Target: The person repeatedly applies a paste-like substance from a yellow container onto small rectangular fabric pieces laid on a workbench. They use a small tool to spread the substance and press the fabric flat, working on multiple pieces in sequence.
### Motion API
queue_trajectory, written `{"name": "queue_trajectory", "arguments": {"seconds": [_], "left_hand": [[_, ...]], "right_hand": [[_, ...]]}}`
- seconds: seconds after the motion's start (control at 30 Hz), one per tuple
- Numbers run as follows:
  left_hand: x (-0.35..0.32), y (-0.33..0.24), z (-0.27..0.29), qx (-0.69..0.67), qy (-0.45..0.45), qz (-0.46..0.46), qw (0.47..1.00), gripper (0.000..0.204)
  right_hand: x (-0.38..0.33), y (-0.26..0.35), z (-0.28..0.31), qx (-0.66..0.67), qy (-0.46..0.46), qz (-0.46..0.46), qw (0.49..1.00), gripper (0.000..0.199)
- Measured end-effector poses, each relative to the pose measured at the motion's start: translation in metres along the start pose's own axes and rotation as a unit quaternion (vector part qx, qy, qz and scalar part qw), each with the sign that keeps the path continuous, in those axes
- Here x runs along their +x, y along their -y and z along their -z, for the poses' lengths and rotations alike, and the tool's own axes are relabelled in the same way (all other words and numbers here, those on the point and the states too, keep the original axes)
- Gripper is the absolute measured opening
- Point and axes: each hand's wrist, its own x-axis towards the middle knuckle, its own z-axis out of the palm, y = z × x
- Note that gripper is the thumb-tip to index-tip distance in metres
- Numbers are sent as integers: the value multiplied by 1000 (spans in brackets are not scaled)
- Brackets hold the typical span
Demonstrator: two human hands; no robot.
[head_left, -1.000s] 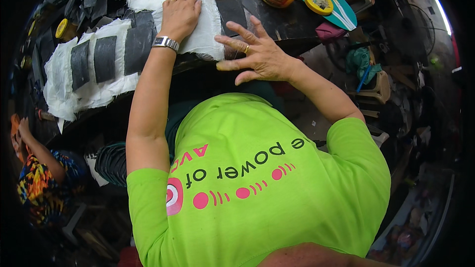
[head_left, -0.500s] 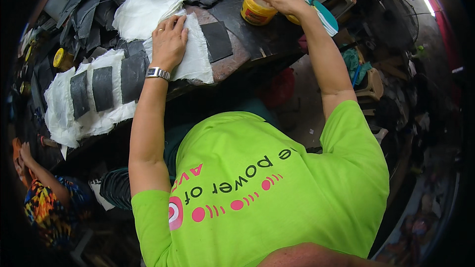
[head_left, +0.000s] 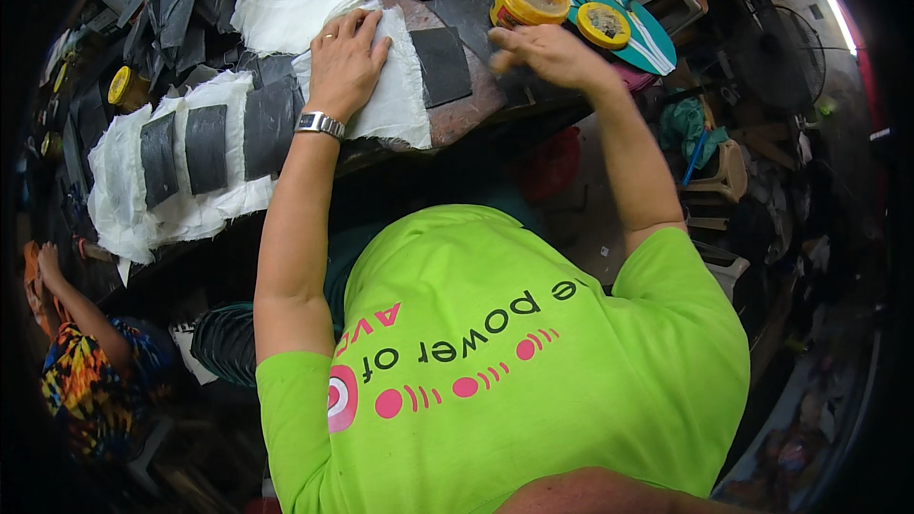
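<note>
the left hand (head_left: 345, 65) lies palm down, its fingers loosely spread and gripping nothing, on the white cloth (head_left: 405, 100), which spreads out beneath and to the right of those fingers on the worktop (head_left: 473, 17). light, even pressure there should hold the weave flat without dragging its frayed edge. the dark rectangular piece (head_left: 441, 67) sits farther right of the same fingers, so the cloth's border is best left smooth beside it. the right hand (head_left: 557, 52) hangs just short of the open yellow tub (head_left: 529, 2), fingers curled and blurred; whether they pinch anything i cannot tell. a raised wrist would likely clear the yellow lid (head_left: 604, 26), beyond the right knuckles.
</note>
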Motion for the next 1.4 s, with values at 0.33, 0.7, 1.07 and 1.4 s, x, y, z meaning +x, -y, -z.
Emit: {"name": "queue_trajectory", "arguments": {"seconds": [0.33,0.7,1.07,1.4], "left_hand": [[0,0,-2,0,-18,-6,1000,47],[1,3,-2,8,11,4,1000,51],[2,4,-1,13,19,4,1000,51],[2,5,-4,-3,-8,-2,1000,49]], "right_hand": [[61,3,-90,-248,-154,3,956,59],[5,5,-77,-162,-48,169,971,49],[30,-16,-82,-68,-199,14,978,57],[35,-31,-73,-163,-118,74,977,52]]}}
